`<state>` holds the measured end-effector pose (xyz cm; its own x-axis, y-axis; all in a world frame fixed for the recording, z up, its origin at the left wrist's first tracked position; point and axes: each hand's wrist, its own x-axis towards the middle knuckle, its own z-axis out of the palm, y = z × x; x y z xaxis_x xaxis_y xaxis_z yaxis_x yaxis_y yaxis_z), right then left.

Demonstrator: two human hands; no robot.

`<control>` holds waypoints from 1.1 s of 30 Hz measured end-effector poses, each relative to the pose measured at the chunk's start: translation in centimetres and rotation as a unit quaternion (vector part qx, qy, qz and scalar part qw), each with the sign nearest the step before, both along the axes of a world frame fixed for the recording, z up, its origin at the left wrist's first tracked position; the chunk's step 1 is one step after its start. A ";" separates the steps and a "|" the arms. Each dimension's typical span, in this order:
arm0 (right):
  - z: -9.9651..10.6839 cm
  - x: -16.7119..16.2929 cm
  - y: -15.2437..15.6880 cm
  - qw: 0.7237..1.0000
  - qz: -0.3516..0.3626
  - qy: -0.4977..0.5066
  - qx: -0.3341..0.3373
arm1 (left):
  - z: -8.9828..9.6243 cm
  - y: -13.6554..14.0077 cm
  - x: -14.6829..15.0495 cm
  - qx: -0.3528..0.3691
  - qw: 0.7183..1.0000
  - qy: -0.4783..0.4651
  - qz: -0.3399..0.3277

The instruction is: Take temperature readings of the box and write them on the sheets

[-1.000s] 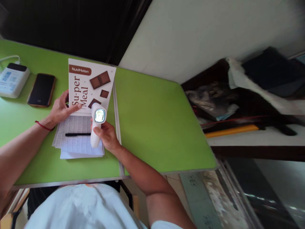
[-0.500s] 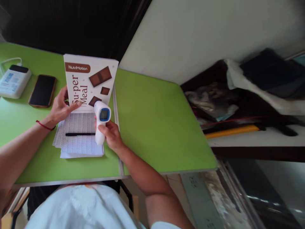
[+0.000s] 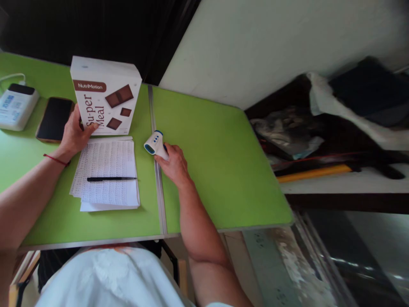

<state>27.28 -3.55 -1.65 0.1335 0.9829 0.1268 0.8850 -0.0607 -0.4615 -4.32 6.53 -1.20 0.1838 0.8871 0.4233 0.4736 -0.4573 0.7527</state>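
Note:
My left hand [image 3: 75, 133] grips the lower left edge of a white box [image 3: 115, 113] printed "NutriMotion Su-per Meal" with chocolate pieces, its thumb across the front. The box stands upright behind a stack of written paper sheets [image 3: 108, 157]. On the sheets lies a black pen [image 3: 110, 179]. Over the table's metal seam, my right hand [image 3: 174, 164] is closed around the handle of a white and blue infrared thermometer [image 3: 155, 143]. The thermometer is tilted, with its screen end turned to the left. Whether it touches the table I cannot tell.
A dark phone [image 3: 54, 119] and a white power bank [image 3: 18, 106] with a cable lie at the left of the green table [image 3: 217, 170]. A dark panel and a pale wall border the table's back. Beyond its right edge is a shelf with cloths [image 3: 287, 132].
The right hand has moved right with the thermometer, away from the box, and turned it over. The left hand has shifted the box left and back, uncovering more of the sheets and pen.

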 end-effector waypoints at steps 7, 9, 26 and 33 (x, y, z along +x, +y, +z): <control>-0.4 0.3 0.1 0.999 0.008 -0.042 0.022 | -0.1 -0.3 0.4 0.049 0.994 0.028 0.092; -0.5 0.4 0.1 0.999 0.008 -0.047 0.024 | -0.2 -0.3 0.3 0.054 0.993 0.031 0.101; 0.8 -5.5 -3.4 0.938 0.345 0.011 0.041 | 1.5 -3.6 1.5 0.148 0.975 0.012 0.165; 0.8 -5.1 -3.3 0.927 0.373 -0.017 0.038 | 1.6 -5.7 3.0 0.162 0.980 0.117 0.000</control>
<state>22.17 -6.82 -0.85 -0.5844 0.7886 0.1912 0.6822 0.6051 -0.4104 -1.33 0.82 0.45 0.3103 0.7125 0.6293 0.6154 -0.6551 0.4383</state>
